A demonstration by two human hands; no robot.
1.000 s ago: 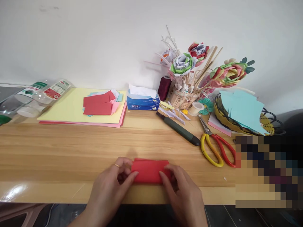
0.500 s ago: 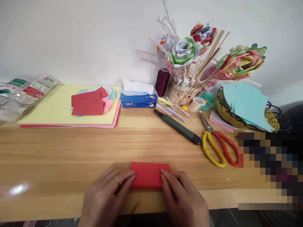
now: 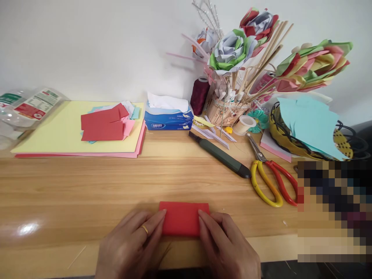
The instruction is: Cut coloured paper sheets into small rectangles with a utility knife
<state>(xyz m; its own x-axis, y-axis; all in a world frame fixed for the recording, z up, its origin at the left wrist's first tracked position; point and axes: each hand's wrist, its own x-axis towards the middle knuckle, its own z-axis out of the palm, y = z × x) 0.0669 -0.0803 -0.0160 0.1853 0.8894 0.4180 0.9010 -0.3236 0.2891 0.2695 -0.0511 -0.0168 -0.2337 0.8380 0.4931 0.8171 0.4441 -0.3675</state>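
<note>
A folded red paper (image 3: 183, 219) lies at the front of the wooden table, its long side facing me. My left hand (image 3: 130, 242), with a gold ring on one finger, pinches its left end between thumb and fingers. The right end is pinched the same way by my right hand (image 3: 229, 246). Both hands are closed, and the paper's middle shows between them. How many layers it has I cannot tell. Beyond it lie a dark green utility knife (image 3: 222, 157) and scissors (image 3: 266, 170) with one yellow and one red handle.
Stacked paper sheets (image 3: 52, 135) with red paper pieces (image 3: 103, 130) on top lie at the back left, beside plastic bottles (image 3: 35, 108). A blue tissue pack (image 3: 168, 118), paper flowers (image 3: 229, 50) in a holder and a basket (image 3: 279, 130) with light blue paper stand along the back.
The camera view has shifted and come slightly closer. Both hands keep their pinch on the red paper, which lies in nearly the same place.
</note>
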